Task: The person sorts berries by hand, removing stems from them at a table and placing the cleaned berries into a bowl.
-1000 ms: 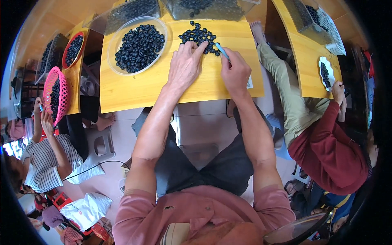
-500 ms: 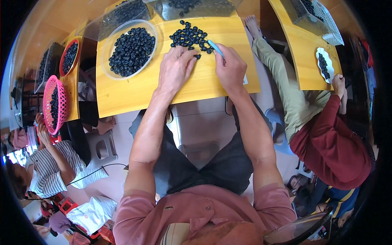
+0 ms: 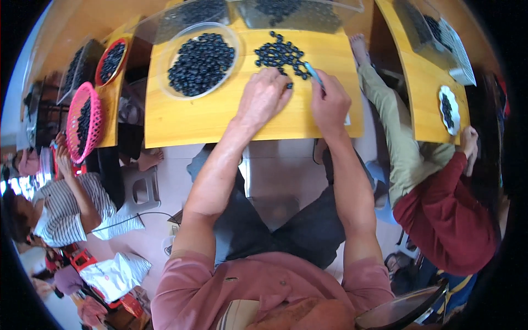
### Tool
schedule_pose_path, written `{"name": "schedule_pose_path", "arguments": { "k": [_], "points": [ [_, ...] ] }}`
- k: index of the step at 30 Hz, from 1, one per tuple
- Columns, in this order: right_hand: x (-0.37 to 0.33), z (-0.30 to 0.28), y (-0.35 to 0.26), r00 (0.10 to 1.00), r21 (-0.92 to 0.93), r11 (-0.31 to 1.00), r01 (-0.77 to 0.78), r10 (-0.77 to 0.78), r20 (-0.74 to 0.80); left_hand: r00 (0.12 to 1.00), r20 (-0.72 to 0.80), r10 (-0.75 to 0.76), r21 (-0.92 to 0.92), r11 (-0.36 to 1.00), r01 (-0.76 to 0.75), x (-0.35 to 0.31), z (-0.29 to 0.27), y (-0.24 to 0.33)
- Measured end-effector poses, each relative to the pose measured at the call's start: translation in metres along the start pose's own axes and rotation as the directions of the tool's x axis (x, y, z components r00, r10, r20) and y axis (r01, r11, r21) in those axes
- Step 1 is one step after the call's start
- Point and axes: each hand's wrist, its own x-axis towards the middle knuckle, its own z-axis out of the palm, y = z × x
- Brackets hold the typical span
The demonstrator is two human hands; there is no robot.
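Observation:
My left hand [image 3: 265, 94] rests on the yellow table [image 3: 203, 122], fingers curled. A dark round bead [image 3: 289, 86] shows at its thumb tip, in what looks like a pinch; the fingertips are partly hidden. Close by on the right, my right hand [image 3: 331, 103] is closed round a slim tool with a light blue handle [image 3: 312, 72]. The tool's working end cannot be made out. Just beyond both hands lies a loose pile of similar dark beads [image 3: 278, 53]. To the left stands a clear round tub [image 3: 237, 55] heaped with such beads.
Clear bins [image 3: 291, 21] with more dark pieces line the table's back. At left, a person in stripes [image 3: 74, 203] sits near a pink basket [image 3: 98, 118] and a red-rimmed bowl [image 3: 100, 71]. At right, a person in dark red [image 3: 448, 214] sits by a white scalloped dish [image 3: 453, 126].
The whole view has shifted, so the table and hands appear farther right. Both hands stay beside the bead pile, the right one slightly nearer to me, still holding the blue-handled tool.

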Motion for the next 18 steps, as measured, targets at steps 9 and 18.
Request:
{"name": "schedule_pose_path", "arguments": {
  "k": [9,18],
  "points": [
    [-0.001,-0.001,-0.005,0.999,-0.008,1.0,-0.017,0.017,0.041,0.86,0.135,-0.492,-0.589,0.658,0.469,-0.004,-0.006,0.0],
    [-0.002,0.01,-0.013,0.997,0.018,0.999,0.039,-0.04,0.06,0.805,0.212,-0.554,-0.819,0.349,0.456,-0.007,-0.016,-0.005]
  ]
}}
